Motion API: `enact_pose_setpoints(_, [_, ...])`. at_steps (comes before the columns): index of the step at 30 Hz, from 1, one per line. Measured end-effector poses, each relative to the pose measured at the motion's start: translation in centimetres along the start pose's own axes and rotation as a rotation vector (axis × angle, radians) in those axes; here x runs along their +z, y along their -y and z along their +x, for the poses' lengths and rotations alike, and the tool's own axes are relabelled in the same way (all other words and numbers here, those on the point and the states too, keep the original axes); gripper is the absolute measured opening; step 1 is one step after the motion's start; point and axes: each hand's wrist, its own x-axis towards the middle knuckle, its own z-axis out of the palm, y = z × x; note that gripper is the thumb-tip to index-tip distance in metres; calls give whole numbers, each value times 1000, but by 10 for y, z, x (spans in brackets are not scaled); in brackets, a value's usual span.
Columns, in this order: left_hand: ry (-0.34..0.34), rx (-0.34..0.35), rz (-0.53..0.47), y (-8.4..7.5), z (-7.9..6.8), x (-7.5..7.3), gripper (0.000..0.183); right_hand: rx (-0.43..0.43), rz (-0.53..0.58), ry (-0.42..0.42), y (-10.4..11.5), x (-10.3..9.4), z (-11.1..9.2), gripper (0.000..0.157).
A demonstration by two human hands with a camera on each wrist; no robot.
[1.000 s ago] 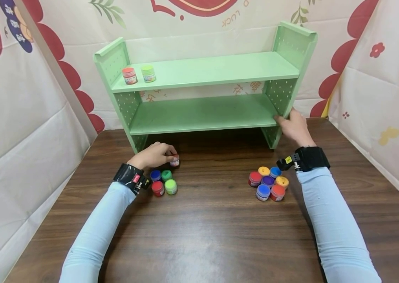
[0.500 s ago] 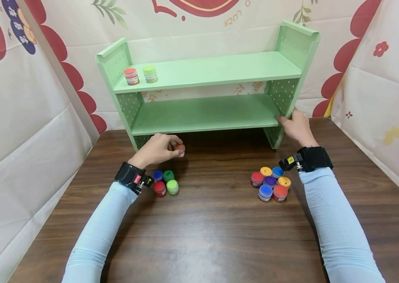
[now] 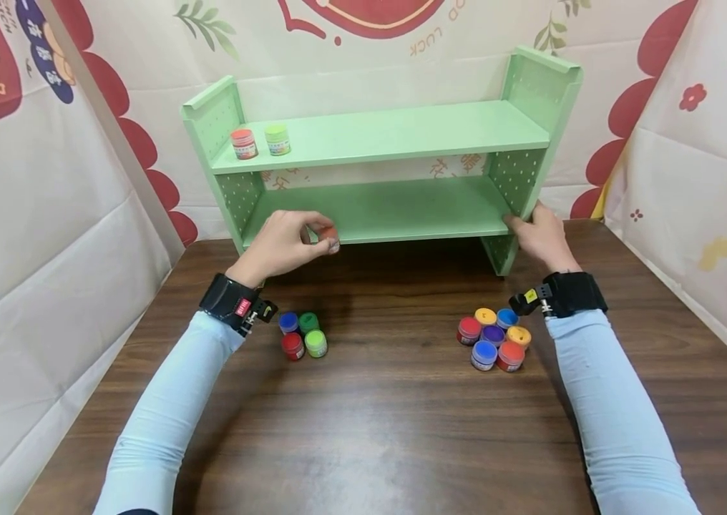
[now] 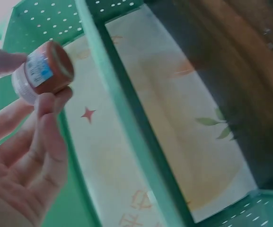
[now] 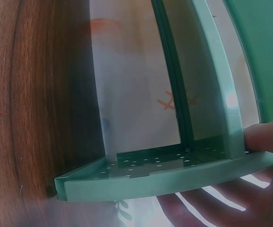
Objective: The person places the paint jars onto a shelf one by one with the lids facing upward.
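My left hand [image 3: 283, 243] pinches a small paint jar [image 3: 330, 238] between thumb and fingers, raised at the front of the lower board of a green two-tier shelf [image 3: 396, 207]. In the left wrist view the jar [image 4: 46, 71] is tilted, with reddish-brown contents and a pale label. My right hand [image 3: 540, 236] grips the shelf's right side panel. Seen from the right wrist, its thumb lies inside the panel [image 5: 169, 182] and the fingers outside. A red-lidded jar [image 3: 244, 144] and a light green jar [image 3: 277, 139] stand upright at the upper board's left end.
On the brown table [image 3: 363, 429], a red jar [image 3: 293, 347], a light green jar [image 3: 316, 343], a blue jar [image 3: 288, 322] and a dark green jar [image 3: 308, 322] cluster at left. Several more jars, including a purple one [image 3: 493, 335], cluster at right. A printed cloth [image 3: 370, 79] hangs behind.
My left hand has lifted the paint jar off the table, up and slightly right to the lower board's height. My right hand keeps its grip on the side panel.
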Motion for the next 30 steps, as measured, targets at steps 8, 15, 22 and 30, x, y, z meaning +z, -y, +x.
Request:
enact_pose_setpoints(8, [-223,58,-57,-9,7,-36,26,-10,-9,1,2,-1,3,61])
enact_pose_setpoints(15, [-332,33,-77,-19,21,-69,27,-15,-15,-4,0,-1,2,61])
enact_pose_setpoints(22, [-293,-18,-39,-26,42,-98,36,-14,-26,-13,-2,1,2,60])
enact_pose_setpoints(30, [-184,-109,109,-30,59,-112,38,-10,-22,-12,-3,2,1,61])
